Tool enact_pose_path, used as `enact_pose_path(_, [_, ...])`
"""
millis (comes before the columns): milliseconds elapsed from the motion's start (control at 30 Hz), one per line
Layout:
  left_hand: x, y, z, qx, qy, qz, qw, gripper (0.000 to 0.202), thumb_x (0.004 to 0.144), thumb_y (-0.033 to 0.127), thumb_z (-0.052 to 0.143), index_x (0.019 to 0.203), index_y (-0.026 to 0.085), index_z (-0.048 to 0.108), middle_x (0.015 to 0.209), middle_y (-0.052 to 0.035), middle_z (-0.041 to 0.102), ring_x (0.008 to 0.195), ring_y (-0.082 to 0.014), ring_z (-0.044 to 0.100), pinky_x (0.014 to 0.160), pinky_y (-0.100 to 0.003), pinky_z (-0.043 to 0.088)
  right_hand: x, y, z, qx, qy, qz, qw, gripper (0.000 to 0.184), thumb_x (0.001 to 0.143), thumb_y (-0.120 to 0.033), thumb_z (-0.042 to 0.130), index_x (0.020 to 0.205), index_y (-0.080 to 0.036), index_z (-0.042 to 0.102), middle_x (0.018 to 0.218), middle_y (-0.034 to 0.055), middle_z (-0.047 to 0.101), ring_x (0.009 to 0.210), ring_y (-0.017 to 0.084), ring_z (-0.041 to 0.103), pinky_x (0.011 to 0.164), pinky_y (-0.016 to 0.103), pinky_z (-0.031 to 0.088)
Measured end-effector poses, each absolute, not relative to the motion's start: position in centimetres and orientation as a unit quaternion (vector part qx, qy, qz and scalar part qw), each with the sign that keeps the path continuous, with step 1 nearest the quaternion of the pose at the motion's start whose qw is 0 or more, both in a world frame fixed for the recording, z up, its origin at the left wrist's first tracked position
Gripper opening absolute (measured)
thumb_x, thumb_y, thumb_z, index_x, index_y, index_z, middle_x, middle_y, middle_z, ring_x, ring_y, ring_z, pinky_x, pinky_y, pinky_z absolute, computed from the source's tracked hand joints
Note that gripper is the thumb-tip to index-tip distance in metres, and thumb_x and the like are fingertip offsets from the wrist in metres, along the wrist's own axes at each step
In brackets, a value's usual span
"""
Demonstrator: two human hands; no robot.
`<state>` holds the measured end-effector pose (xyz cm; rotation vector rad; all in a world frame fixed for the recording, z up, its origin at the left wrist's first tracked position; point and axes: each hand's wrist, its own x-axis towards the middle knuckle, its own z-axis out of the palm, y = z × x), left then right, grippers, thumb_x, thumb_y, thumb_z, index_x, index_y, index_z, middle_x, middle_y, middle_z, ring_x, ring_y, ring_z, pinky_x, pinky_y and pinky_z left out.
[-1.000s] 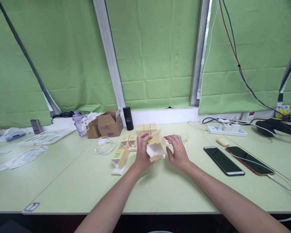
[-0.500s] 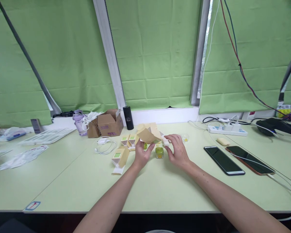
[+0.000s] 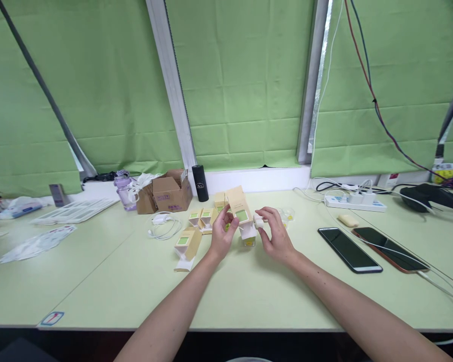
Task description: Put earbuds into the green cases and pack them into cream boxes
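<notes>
My left hand point(image 3: 221, 237) is closed on a small beige carton point(image 3: 237, 201) with a green window, holding it tilted above the table with its white flap hanging toward me. Close on its right, my right hand point(image 3: 277, 235) pinches a small white piece point(image 3: 258, 220) whose kind I cannot make out. Below the carton's flap stands a small clear jar point(image 3: 249, 242) with something yellow in it; the carton covers its top. One open carton point(image 3: 189, 240) lies to the left, and more cartons point(image 3: 207, 216) stand behind my left hand. Clear containers point(image 3: 288, 214) sit behind my right hand.
Two phones point(image 3: 349, 250) point(image 3: 388, 247) lie at the right, near a cream-coloured case point(image 3: 348, 220) and a power strip point(image 3: 357, 202). A white cable point(image 3: 166, 223), a brown cardboard box point(image 3: 171, 193) and a black cylinder point(image 3: 200, 183) are on the left, with white trays point(image 3: 75, 210) farther out.
My left hand has turned the carton from lying sideways to more upright, so its green window and white flap now show. The carton now covers the jar's green top. My right hand has barely moved.
</notes>
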<state>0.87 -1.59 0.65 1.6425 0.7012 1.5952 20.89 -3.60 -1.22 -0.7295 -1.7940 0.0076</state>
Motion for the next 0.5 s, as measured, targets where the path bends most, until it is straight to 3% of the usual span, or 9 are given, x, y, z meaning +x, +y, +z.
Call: enact_pose_path(500, [0.95, -1.68, 0.45, 0.647, 0.314, 0.588, 0.37, 0.073, 0.093, 0.058, 0.069, 0.15, 0.016, 0.051, 0.095, -0.0073, 0.071, 0.094, -0.022, 0.067, 0.087, -0.034, 0.052, 20.39, -3.77, -1.52, -0.262, -0.767, 0.116, 0.573, 0.06, 0.097, -0.013, 0.05, 0.151, -0.036, 0.041, 0.151, 0.0122, 0.035, 0.13, 0.029, 0.057, 0.102, 0.055, 0.062])
